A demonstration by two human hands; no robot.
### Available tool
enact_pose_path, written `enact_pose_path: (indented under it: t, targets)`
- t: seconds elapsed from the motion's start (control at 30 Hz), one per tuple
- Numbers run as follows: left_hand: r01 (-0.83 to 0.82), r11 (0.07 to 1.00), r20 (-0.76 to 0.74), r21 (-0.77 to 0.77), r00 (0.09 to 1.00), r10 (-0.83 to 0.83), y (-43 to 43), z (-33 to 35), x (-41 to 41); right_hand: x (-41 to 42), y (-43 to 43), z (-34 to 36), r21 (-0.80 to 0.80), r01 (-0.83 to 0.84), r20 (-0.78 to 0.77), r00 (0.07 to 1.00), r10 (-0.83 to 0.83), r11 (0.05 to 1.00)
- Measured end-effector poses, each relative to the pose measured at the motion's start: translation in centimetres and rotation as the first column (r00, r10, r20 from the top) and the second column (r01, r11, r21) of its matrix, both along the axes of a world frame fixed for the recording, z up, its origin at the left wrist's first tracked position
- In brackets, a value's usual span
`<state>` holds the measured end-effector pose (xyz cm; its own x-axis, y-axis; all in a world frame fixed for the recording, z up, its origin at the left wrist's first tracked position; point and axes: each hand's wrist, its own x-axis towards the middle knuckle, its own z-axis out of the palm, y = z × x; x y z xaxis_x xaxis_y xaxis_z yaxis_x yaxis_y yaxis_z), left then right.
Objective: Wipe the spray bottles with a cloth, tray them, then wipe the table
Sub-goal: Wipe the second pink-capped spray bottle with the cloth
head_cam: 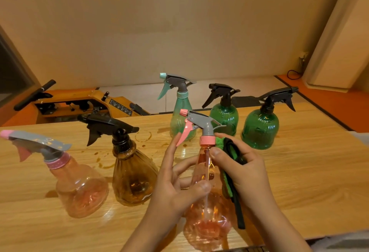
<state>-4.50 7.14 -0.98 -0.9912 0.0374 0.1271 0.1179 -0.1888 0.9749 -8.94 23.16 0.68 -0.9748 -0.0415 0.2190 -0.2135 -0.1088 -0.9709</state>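
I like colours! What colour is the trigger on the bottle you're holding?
Pink. The trigger shows best in the head view.

Your spray bottle (pixel 207 211) is glossy translucent pink plastic, your cloth (pixel 221 142) fuzzy green fabric, your table (pixel 309 181) shiny wood-grain.

Upper left: wooden machine (pixel 95 101) with black handle (pixel 35 95). Upper right: black cable (pixel 288 74) on orange floor (pixel 329 95). Background: beige wall (pixel 159 21).
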Motion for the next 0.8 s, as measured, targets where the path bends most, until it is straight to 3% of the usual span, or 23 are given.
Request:
enact_pose_path:
  t: [0.3, 0.47, 0.6, 0.8]
  targets:
    - [-0.095, 0.992, -0.008, 0.079, 0.995, 0.096, -0.1, -1.3, -0.6, -1.1, 1.5, 0.3, 0.13, 0.035, 0.031, 0.999, -0.039, 0.991]
    - [-0.046, 0.997, -0.018, 0.063, 0.999, 0.048, -0.1, -1.4, -0.1, -1.5, 2.2, 1.9, 0.266, 0.119, -0.165, 0.983, -0.077, 0.957]
    - [-0.015, 0.997, -0.008, 0.081, 1.0, 0.016, 0.0, -1.6, 0.4, -2.1, 2.0, 3.1, 0.416, 0.228, -0.401, 0.915, -0.047, 0.88]
    - [-0.02, 0.998, -0.016, 0.063, 1.0, 0.022, -0.2, -1.7, 0.7, -2.8, 1.3, 3.4, 0.59, 0.267, -0.45, 0.892, 0.036, 0.762]
